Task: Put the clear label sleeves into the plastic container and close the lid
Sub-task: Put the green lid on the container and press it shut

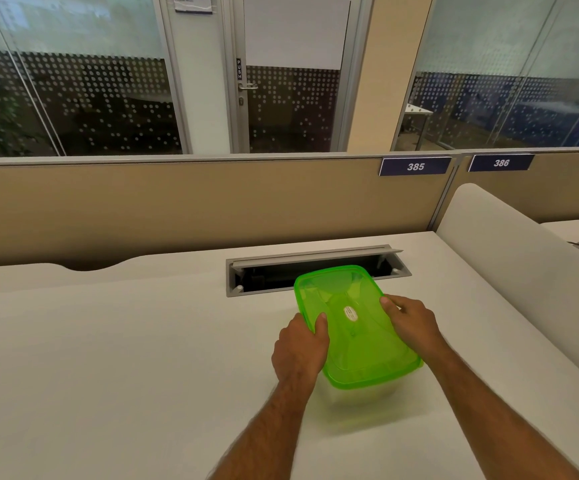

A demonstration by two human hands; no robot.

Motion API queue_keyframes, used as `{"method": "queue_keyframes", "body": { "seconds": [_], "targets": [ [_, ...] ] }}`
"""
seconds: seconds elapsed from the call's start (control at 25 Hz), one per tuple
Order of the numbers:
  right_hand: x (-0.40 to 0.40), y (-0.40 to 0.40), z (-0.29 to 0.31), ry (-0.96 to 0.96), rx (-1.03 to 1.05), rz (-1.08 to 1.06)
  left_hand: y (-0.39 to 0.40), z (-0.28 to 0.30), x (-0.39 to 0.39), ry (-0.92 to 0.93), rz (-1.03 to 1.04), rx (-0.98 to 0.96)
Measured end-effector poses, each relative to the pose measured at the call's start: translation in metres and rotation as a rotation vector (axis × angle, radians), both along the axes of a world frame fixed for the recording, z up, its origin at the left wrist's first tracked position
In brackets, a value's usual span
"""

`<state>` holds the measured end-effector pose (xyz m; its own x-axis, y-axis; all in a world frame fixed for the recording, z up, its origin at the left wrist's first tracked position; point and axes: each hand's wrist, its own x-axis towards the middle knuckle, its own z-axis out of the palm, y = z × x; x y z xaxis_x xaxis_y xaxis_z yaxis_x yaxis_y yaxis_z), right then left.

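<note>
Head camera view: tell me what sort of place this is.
Most likely an open-plan office: numbered desk dividers 385 and 386, a desk cable tray, and a frosted glass door marked PUSH.

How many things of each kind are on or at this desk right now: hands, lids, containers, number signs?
Hands: 2, left hand and right hand, both gripping the lid's edges
Green lids: 1, lid on the container
Clear containers: 1, container under the lid
Number signs: 2, sign 385 and sign 386
Total: 6

"385" plate [415,166], "386" plate [501,163] on partition [212,202]; "PUSH" sign [239,68] on door [291,74].
</note>
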<state>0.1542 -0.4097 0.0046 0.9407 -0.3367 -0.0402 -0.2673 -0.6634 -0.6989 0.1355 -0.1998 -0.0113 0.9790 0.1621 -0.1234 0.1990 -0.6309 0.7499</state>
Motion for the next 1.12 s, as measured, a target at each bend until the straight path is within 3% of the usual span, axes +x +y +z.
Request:
{"method": "queue_keyframes", "body": {
  "seconds": [0.32,0.76,1.12],
  "targets": [
    [-0.001,0.000,0.002,0.064,0.123,0.027,-0.004,-0.003,-0.002,0.021,0.035,-0.078],
    [0.001,0.000,0.001,0.090,-0.002,0.011,-0.003,-0.001,-0.002,-0.001,0.012,-0.032],
    [0.007,-0.003,0.012,0.063,0.379,-0.039,-0.002,0.013,0.004,-0.095,0.019,-0.061]
  ]
}}
